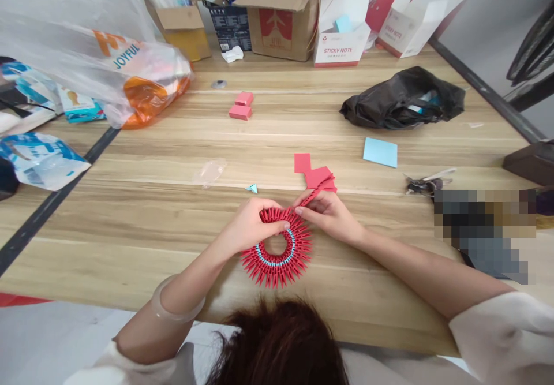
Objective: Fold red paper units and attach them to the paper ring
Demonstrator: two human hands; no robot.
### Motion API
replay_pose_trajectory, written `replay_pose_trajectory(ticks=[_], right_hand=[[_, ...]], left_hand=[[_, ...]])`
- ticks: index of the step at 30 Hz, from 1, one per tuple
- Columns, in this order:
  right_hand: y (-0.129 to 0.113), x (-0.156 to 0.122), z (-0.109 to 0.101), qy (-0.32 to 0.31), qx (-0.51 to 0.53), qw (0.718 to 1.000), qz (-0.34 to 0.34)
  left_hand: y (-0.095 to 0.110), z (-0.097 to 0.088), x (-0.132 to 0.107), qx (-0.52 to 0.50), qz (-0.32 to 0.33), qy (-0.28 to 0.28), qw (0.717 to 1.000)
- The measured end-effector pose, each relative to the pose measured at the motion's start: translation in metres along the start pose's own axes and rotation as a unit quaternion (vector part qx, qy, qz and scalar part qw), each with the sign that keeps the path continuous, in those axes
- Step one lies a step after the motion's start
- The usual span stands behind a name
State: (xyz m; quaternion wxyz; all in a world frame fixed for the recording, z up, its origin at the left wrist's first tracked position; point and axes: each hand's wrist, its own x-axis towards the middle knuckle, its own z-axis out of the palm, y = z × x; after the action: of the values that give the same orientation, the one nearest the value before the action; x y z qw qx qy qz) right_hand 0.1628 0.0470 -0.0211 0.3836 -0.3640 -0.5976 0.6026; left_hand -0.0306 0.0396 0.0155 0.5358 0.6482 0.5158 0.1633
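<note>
A round red paper ring, built of many folded pointed pieces with a light blue band inside, lies on the table in front of me. My left hand grips its upper left side, thumb on top near the inner hole. My right hand is closed around a narrow strip of stacked red folded paper pieces, its lower end at the ring's upper right edge. Whether strip and ring are joined there I cannot tell. Just beyond the right hand lie red paper squares. A small folded blue piece sits beyond the left hand.
Pink paper blocks and a blue note pad lie farther back. A black plastic bag rests at right, sunglasses nearer. A plastic bag occupies the left; cardboard boxes and sticky note boxes line the back.
</note>
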Motion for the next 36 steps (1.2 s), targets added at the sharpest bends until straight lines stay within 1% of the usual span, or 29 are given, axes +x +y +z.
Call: replay_pose_trajectory(ticks=[4,7,11,14,18,21,24,28,33,34,36], right_hand=[[-0.001,-0.002,0.003,0.024,0.010,1.000,0.007],[0.001,-0.005,0.006,0.034,0.011,0.999,-0.004],[0.005,-0.007,0.009,0.034,-0.019,0.999,-0.029],[0.006,-0.008,0.010,0.041,-0.032,0.998,-0.027],[0.005,-0.007,0.010,0.042,0.019,0.999,-0.008],[0.005,-0.006,0.010,0.044,0.033,0.998,-0.013],[0.005,-0.007,0.010,0.051,0.015,0.998,-0.025],[0.008,-0.011,0.009,0.057,-0.041,0.996,-0.046],[0.006,-0.014,0.011,0.103,-0.147,0.979,-0.092],[0.006,-0.014,0.011,0.108,-0.152,0.978,-0.093],[0.005,-0.014,0.013,0.105,-0.122,0.984,-0.079]], left_hand=[[-0.004,0.002,0.000,0.028,0.008,0.020,0.999],[-0.006,0.003,0.000,0.040,0.016,0.029,0.999],[-0.005,0.003,0.000,0.045,0.026,0.037,0.998],[-0.004,0.003,-0.001,0.042,0.031,0.047,0.998],[-0.004,0.003,0.000,0.037,0.038,0.061,0.997],[-0.004,0.004,0.000,0.026,0.033,0.053,0.998],[-0.004,0.005,0.000,0.002,0.029,0.040,0.999],[-0.004,0.006,0.001,0.003,0.041,0.047,0.998],[-0.003,0.006,0.000,0.005,0.057,0.055,0.997],[-0.003,0.006,0.000,0.005,0.059,0.055,0.997],[-0.003,0.005,0.000,0.006,0.060,0.053,0.997]])
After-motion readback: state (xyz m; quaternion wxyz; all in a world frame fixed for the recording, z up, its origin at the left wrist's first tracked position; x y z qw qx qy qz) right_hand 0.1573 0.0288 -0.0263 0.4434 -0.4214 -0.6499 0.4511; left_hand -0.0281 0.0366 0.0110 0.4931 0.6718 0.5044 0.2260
